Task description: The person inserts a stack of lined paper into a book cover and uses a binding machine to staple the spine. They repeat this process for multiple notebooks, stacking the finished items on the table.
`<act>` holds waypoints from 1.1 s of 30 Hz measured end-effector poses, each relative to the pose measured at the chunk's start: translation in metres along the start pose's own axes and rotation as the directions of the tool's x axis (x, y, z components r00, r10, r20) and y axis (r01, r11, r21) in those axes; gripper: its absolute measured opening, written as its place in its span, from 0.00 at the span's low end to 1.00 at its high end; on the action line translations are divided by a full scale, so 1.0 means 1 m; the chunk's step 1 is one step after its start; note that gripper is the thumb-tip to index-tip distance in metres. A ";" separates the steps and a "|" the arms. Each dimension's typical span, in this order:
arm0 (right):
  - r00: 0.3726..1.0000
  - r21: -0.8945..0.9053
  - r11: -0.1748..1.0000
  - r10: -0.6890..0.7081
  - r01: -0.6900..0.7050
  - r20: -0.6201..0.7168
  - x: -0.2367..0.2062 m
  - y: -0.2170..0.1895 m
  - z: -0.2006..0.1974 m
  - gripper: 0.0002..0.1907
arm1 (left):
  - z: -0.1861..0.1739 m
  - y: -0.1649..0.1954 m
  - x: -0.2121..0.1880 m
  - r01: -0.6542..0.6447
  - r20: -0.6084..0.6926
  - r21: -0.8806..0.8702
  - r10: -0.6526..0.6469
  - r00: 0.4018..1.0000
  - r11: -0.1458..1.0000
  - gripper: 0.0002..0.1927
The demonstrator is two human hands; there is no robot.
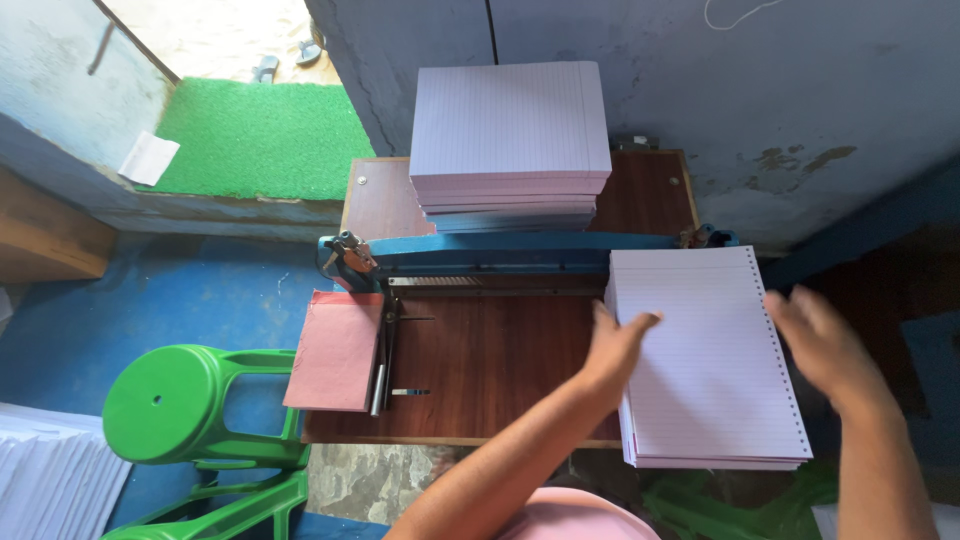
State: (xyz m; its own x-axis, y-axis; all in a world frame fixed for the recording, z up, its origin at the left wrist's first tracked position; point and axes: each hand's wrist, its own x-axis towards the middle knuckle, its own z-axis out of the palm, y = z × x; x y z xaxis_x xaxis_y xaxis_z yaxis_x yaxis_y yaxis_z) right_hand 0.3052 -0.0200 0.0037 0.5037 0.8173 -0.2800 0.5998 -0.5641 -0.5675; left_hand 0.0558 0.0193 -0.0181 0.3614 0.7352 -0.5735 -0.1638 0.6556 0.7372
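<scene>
Sheets (710,360): a thick stack of ruled white paper, punched with a row of small holes down its right edge. It lies flat on the right end of the table (480,370), overhanging the near edge and the right side. Long axis runs away from the person, tilted slightly so the far end leans left; the far short edge sits just beside the blue bar (520,248).

Left hand (618,340): open, fingers spread, laid on the left edge of the sheets about halfway along. It grips nothing.

Right hand (822,345): open, palm turned inward, at the punched edge of the sheets (blurred, so contact cannot be told).

Bar: long blue metal arm of a hand-worked paper machine, lying crosswise over the table, with a hinge piece (345,255) at its left end.

Second stack (510,140): taller pile of ruled paper, beyond the bar at the table's far edge, against the grey wall (800,90).

Pink sheet (335,350): card or paper on the table's left side, hanging over the edge, beside a thin metal rod (380,375).

Stool (190,410): green plastic, on the blue floor left of the table.

White paper pile (45,480): bottom left corner, partly out of view.

Green mat (260,135): at the doorway, far left.
</scene>
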 end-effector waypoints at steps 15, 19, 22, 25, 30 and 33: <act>0.310 -0.388 0.270 -0.950 0.881 0.045 0.017 -0.287 0.087 0.12 | -0.143 0.043 -0.008 -0.038 -0.165 -0.088 0.023 0.986 0.995 0.41; 0.268 -0.435 0.193 -0.957 0.879 0.116 0.032 -0.318 0.119 0.12 | -0.178 0.057 -0.017 -0.012 -0.189 -0.108 -0.009 0.982 0.994 0.36; 0.345 -0.475 0.226 -0.921 0.850 0.179 0.039 -0.327 0.133 0.10 | -0.197 0.063 -0.019 0.004 -0.186 -0.127 -0.028 0.982 0.992 0.33; 0.377 -0.513 0.231 -0.904 0.827 0.202 0.043 -0.331 0.140 0.09 | -0.209 0.064 -0.015 0.002 -0.184 -0.133 -0.026 0.983 0.991 0.31; 0.448 -0.487 0.298 -0.865 0.821 0.225 0.047 -0.336 0.140 0.08 | -0.223 0.058 -0.002 -0.041 -0.163 -0.127 0.020 0.986 0.991 0.27; 0.518 -0.442 0.381 -0.820 0.812 0.244 0.049 -0.342 0.139 0.09 | -0.227 0.055 0.003 -0.072 -0.155 -0.126 0.052 0.987 0.989 0.24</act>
State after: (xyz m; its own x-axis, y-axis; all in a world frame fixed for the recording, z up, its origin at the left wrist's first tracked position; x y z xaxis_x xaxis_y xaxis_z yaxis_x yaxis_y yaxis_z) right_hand 0.0380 0.2296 0.0761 -0.3828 0.9145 0.1311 0.9125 0.3964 -0.1012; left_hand -0.1602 0.0971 -0.0603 0.2057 0.7861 -0.5829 -0.3041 0.6175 0.7254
